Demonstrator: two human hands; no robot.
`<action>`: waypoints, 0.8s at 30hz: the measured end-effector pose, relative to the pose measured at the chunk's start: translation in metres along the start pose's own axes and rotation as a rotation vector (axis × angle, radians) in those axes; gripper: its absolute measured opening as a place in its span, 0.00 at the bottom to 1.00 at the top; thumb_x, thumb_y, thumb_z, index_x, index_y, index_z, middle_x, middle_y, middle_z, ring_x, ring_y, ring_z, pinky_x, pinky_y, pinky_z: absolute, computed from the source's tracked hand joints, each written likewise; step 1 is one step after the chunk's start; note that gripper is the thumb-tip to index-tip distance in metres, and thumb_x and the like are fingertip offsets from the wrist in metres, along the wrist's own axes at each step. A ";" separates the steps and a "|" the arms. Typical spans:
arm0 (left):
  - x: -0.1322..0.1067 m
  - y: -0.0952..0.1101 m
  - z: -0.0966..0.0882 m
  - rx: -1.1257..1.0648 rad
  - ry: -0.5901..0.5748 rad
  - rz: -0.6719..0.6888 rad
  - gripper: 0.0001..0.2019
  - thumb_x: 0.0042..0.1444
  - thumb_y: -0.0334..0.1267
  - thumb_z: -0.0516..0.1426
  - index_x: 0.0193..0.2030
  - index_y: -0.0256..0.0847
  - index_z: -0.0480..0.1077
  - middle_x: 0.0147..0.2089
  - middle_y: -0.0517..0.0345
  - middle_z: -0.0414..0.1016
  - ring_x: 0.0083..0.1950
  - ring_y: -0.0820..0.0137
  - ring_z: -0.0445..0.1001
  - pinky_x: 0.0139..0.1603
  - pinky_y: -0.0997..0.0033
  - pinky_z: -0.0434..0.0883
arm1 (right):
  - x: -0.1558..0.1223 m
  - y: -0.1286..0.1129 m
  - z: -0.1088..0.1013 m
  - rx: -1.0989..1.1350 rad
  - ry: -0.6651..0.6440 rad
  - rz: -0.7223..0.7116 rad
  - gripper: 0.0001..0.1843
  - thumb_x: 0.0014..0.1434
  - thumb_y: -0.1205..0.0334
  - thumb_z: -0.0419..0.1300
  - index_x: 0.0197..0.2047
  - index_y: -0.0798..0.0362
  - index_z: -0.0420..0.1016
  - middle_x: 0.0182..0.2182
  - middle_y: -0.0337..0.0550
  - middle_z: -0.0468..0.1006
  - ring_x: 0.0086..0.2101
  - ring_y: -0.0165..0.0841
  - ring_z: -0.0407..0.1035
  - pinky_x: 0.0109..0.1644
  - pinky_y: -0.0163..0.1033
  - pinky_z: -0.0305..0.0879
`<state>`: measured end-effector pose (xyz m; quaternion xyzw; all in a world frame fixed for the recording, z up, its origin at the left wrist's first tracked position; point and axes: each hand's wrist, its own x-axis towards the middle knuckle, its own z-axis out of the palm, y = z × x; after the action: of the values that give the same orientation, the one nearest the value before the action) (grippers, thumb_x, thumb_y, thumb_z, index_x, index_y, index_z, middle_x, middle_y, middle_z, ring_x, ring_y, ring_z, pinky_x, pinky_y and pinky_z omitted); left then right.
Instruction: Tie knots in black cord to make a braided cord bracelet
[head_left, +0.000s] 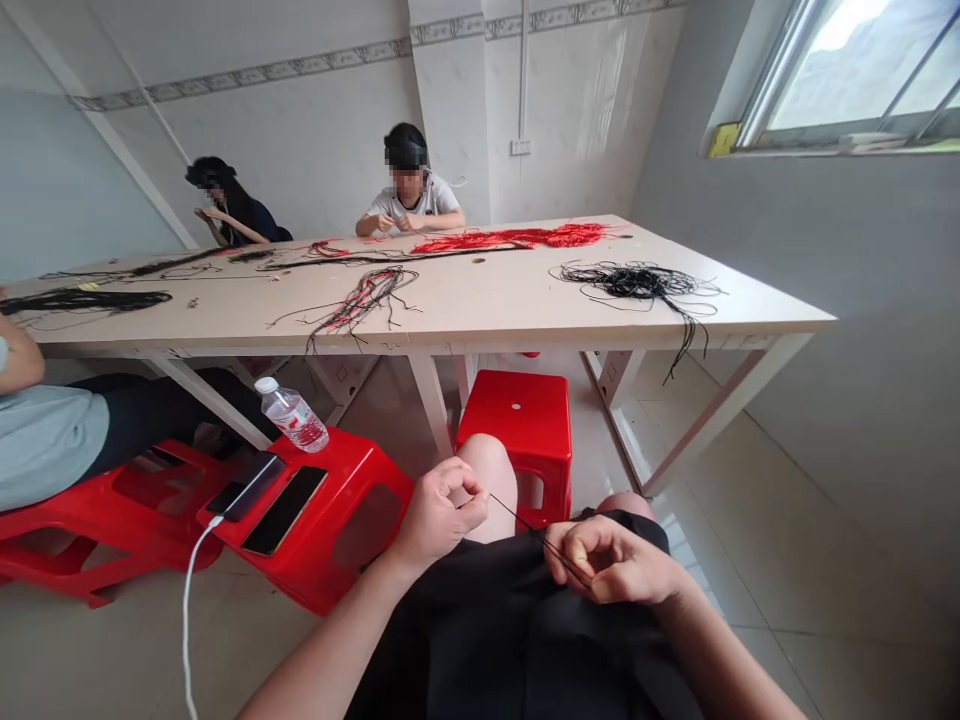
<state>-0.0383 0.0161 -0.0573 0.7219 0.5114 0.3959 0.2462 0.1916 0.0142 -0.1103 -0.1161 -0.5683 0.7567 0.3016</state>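
- Black cord (541,535): thin, straight, slanting downward between the person's hands
- Pinched in right hand (611,562)
- Free tip just beside curled left hand (437,520)

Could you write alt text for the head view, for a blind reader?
A person's left hand and right hand hold a thin black cord above a lap, before a table with tangled red cords and black cords.

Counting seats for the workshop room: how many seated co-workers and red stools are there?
Seated co-workers: 3
Red plastic stools, clearly seen: 3
Total: 6
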 end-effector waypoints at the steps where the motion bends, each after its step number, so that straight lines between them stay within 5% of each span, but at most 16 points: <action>1: 0.002 -0.001 0.003 -0.009 0.004 0.002 0.07 0.46 0.29 0.54 0.20 0.39 0.64 0.25 0.61 0.64 0.28 0.75 0.65 0.32 0.75 0.64 | -0.009 -0.001 -0.005 0.020 0.004 -0.012 0.11 0.40 0.66 0.65 0.19 0.57 0.65 0.28 0.42 0.70 0.30 0.28 0.63 0.32 0.32 0.55; 6: 0.011 -0.010 0.017 -0.022 0.013 -0.013 0.06 0.46 0.32 0.55 0.20 0.39 0.65 0.25 0.61 0.66 0.29 0.74 0.66 0.33 0.75 0.65 | -0.062 -0.009 -0.017 -0.002 0.093 0.126 0.15 0.42 0.57 0.66 0.16 0.56 0.66 0.28 0.43 0.69 0.29 0.29 0.61 0.30 0.34 0.54; 14: 0.019 -0.036 0.034 -0.051 0.016 -0.164 0.07 0.43 0.35 0.56 0.18 0.39 0.65 0.23 0.62 0.64 0.27 0.74 0.65 0.30 0.75 0.65 | -0.153 -0.019 -0.025 -0.017 0.496 0.285 0.26 0.33 0.41 0.64 0.08 0.51 0.59 0.18 0.41 0.59 0.17 0.25 0.50 0.20 0.34 0.48; 19: 0.021 -0.046 0.039 -0.059 -0.002 -0.202 0.07 0.43 0.36 0.56 0.18 0.38 0.66 0.24 0.61 0.66 0.27 0.74 0.65 0.29 0.74 0.65 | -0.199 -0.005 -0.035 0.047 0.816 0.248 0.32 0.23 0.40 0.66 0.06 0.50 0.47 0.14 0.37 0.50 0.15 0.23 0.44 0.17 0.35 0.45; 24: 0.020 -0.046 0.041 -0.063 -0.024 -0.215 0.06 0.43 0.36 0.56 0.19 0.39 0.65 0.24 0.61 0.66 0.27 0.74 0.65 0.29 0.75 0.65 | -0.245 0.017 -0.056 0.037 1.142 0.235 0.27 0.33 0.36 0.63 0.09 0.47 0.56 0.18 0.39 0.51 0.17 0.24 0.46 0.17 0.37 0.34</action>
<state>-0.0262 0.0535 -0.1096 0.6594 0.5701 0.3745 0.3161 0.4085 -0.0885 -0.1852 -0.5627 -0.2855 0.6124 0.4763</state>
